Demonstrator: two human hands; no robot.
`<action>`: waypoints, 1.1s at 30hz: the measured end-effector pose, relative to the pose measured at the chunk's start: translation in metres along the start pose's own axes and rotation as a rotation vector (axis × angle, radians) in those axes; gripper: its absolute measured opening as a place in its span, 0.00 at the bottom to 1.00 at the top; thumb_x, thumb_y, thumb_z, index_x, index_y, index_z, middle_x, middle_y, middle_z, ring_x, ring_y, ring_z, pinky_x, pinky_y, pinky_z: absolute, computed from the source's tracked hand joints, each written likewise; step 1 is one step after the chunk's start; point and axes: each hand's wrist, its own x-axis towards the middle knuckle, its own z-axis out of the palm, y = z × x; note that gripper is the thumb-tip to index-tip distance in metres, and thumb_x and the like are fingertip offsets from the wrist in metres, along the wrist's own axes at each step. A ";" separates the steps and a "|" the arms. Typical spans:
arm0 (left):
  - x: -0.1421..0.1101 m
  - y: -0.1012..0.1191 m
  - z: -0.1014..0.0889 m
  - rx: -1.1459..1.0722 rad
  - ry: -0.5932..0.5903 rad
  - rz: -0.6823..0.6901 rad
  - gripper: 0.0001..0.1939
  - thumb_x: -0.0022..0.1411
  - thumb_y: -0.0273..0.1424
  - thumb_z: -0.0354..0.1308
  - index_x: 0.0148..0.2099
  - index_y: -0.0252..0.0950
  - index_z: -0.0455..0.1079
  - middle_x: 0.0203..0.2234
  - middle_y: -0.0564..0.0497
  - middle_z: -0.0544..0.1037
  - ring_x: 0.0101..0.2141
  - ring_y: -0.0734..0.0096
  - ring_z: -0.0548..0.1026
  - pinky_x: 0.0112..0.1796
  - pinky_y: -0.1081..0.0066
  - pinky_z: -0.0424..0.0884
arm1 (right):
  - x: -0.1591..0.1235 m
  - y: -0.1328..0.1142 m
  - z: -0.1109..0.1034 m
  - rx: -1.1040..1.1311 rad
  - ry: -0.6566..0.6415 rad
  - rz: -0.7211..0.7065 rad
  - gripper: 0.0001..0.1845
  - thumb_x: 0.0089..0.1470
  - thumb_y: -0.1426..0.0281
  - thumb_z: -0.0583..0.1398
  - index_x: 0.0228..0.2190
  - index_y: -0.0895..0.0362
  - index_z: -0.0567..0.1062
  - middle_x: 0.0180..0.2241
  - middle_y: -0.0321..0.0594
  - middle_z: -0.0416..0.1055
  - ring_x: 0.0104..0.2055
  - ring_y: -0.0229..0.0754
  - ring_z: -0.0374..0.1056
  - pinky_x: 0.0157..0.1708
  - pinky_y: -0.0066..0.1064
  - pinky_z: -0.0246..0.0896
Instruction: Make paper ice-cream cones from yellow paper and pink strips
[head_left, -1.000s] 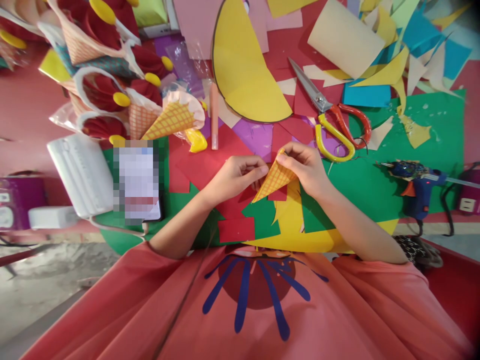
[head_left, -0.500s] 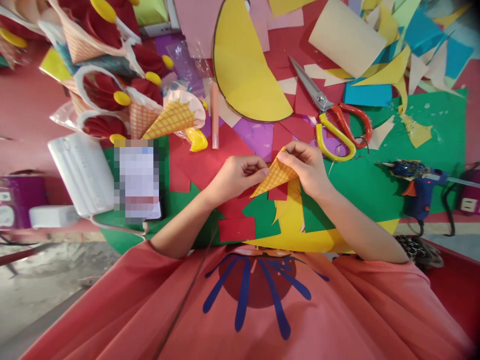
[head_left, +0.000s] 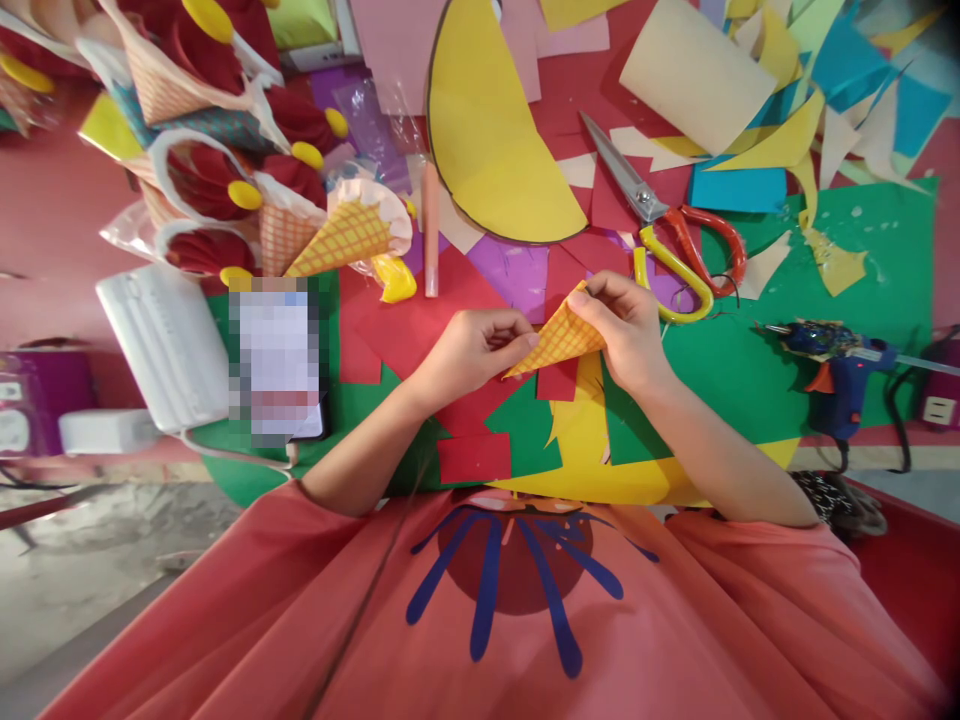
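Observation:
Between my two hands is a small yellow paper cone with an orange waffle grid, its tip pointing down and left. My right hand pinches the cone's wide upper end between thumb and fingers. Curled at the cone's left side, my left hand has thumb and fingertips pressed together at its edge, near the tip. Below the cone lie yellow paper scraps and a red paper rectangle.
Open scissors lie behind my right hand, with a glue gun farther right. A yellow paper half-circle and a cream paper tube lie at the back. A finished-looking paper cone, a phone and a white power bank are left.
My right hand has shifted slightly right and up along with the cone's wide end, and the cone has turned a little. My left hand has hardly moved.

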 end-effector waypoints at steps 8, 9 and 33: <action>0.000 0.002 -0.001 -0.111 0.137 -0.014 0.10 0.60 0.33 0.54 0.28 0.34 0.66 0.16 0.56 0.71 0.17 0.79 0.72 0.18 0.81 0.65 | 0.002 -0.006 0.005 0.343 -0.074 0.199 0.24 0.40 0.54 0.68 0.38 0.51 0.72 0.32 0.32 0.71 0.32 0.37 0.69 0.32 0.30 0.68; 0.000 0.003 -0.001 -0.127 0.159 -0.005 0.10 0.60 0.33 0.54 0.28 0.34 0.66 0.16 0.56 0.72 0.17 0.79 0.72 0.17 0.81 0.65 | 0.001 -0.006 0.007 0.365 -0.085 0.226 0.25 0.39 0.53 0.68 0.38 0.50 0.71 0.33 0.32 0.72 0.34 0.38 0.70 0.33 0.32 0.69; -0.001 0.000 0.003 -0.148 0.104 0.018 0.17 0.61 0.43 0.59 0.29 0.35 0.65 0.18 0.54 0.75 0.18 0.80 0.72 0.20 0.81 0.68 | -0.006 -0.003 0.020 0.353 -0.097 0.223 0.14 0.42 0.61 0.69 0.26 0.55 0.73 0.21 0.29 0.67 0.23 0.32 0.66 0.26 0.27 0.68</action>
